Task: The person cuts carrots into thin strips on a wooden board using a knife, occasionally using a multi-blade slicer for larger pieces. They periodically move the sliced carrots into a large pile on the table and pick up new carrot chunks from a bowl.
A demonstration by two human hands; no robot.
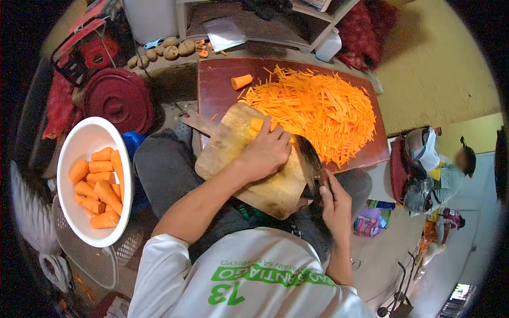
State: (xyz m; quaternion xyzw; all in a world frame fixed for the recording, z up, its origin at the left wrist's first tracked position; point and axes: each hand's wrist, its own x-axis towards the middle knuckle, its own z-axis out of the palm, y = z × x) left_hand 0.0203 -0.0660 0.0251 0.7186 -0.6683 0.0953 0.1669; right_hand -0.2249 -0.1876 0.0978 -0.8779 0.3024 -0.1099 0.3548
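A worn wooden cutting board (228, 153) lies tilted across my lap. On it my left hand (269, 151) presses a peeled carrot (257, 125) down, fingers curled over its top. My right hand (337, 200) grips the handle of a kitchen knife (310, 163), whose dark, wide blade stands at the carrot's right end. Just beyond the board, a big heap of carrot strips (323, 114) covers much of a red tabletop (220, 74). One short carrot piece (242, 81) lies apart from the heap, near the tabletop's left side.
To the left stands a white basin (64, 185) with several peeled carrots. A dark red lid (117, 100) is behind it. Potatoes (170, 52) line a ledge at the back, near a white jug (328, 45) and red mesh sacks (366, 34). Other people (450, 177) are at far right.
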